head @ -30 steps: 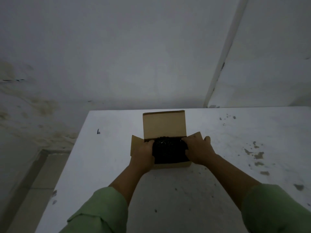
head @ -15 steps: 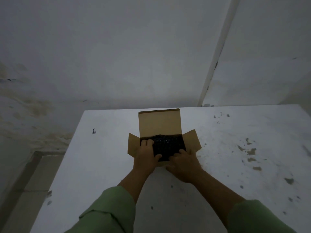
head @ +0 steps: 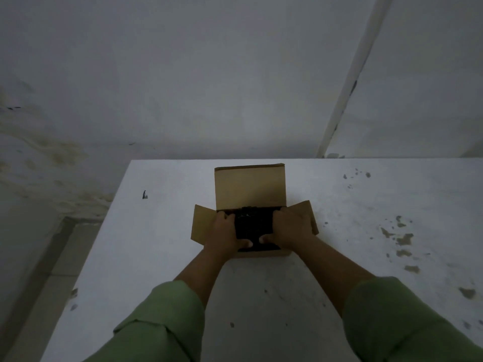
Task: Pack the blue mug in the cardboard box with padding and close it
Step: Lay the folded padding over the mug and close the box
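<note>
A small cardboard box (head: 249, 188) stands open on the white table (head: 366, 218), its lid upright at the back and its two side flaps splayed out. Dark padding (head: 252, 226) fills the box to the top. The blue mug is not visible. My left hand (head: 226, 235) lies on the padding's left side and my right hand (head: 290, 229) on its right side. The fingers of both reach over the padding and both thumbs rest at its near edge.
The table's left edge (head: 104, 223) drops to a tiled floor. A stained wall rises behind the table, with a white pipe (head: 347, 82) running up it at the right. Brown chips and stains mark the table's right side.
My right hand has moved from the box's near edge back onto the right of the padding. My left hand has shifted slightly on the left of the padding. The view has tilted a little.
</note>
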